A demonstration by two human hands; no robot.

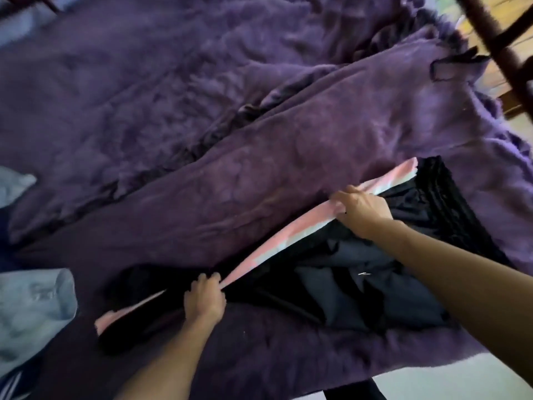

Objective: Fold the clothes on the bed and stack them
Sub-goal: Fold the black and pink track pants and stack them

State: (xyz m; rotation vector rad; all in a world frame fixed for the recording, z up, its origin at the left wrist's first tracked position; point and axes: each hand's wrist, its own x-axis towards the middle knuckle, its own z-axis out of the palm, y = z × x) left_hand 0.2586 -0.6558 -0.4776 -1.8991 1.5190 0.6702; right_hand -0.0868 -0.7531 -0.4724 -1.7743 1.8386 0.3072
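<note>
Both left hand [204, 295] and right hand [363, 210] pinch a pink-and-white garment [277, 246] atop dark clothes [360, 284]. Light-blue clothing [34, 307] lies lower left.

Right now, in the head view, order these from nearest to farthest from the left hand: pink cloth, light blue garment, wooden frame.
1. pink cloth, gripped in the left hand itself.
2. light blue garment, at the lower left edge.
3. wooden frame, far top right corner.
</note>
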